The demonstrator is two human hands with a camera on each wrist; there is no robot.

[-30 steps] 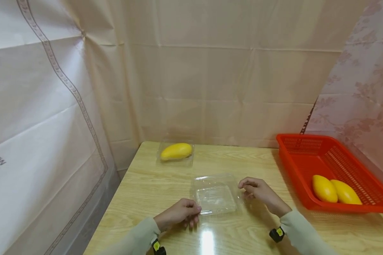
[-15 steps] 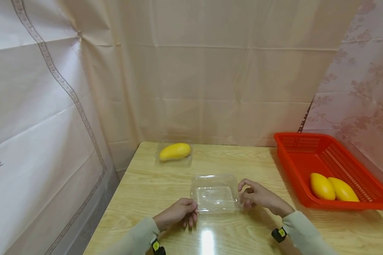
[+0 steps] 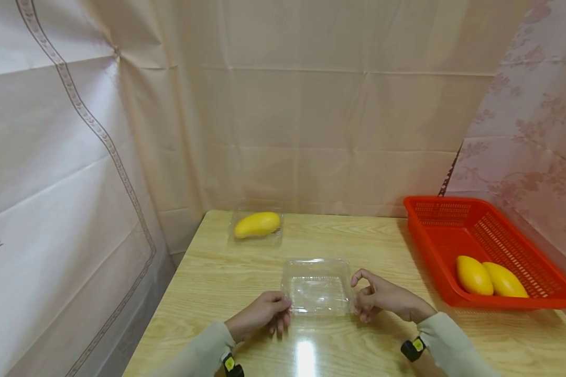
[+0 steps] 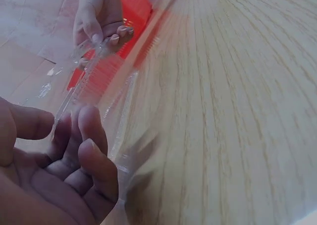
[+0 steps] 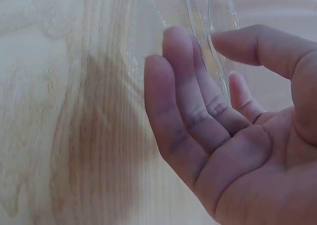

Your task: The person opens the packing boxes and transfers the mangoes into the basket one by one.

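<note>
In the head view, a clear plastic box [image 3: 318,287] sits between both hands near the middle of the wood-grained table [image 3: 217,277]; whether its base touches the wood I cannot tell. The left hand [image 3: 263,314] has a narrow grip, thumb and forefinger pinching the box's near left corner. The right hand [image 3: 385,298] has a narrow grip too, pinching the right edge, its forefinger arched away. The left wrist view adds the left palm, with the remaining fingers bent below the thin plastic; the right wrist view shows the right thumb on one side of the edge and fingers on the other.

Only the head view shows the far left corner, where a second clear box [image 3: 273,240] holds a smooth, oblong yellow mango [image 3: 257,225]. At the right, a red plastic basket [image 3: 445,238] with slotted sides holds two more mangoes [image 3: 474,276], touching.

A cut-off word ending in "SON" is printed on the creased pale sheet [image 3: 66,173] at left; the right sheet [image 3: 544,115] bears reddish flowers.
</note>
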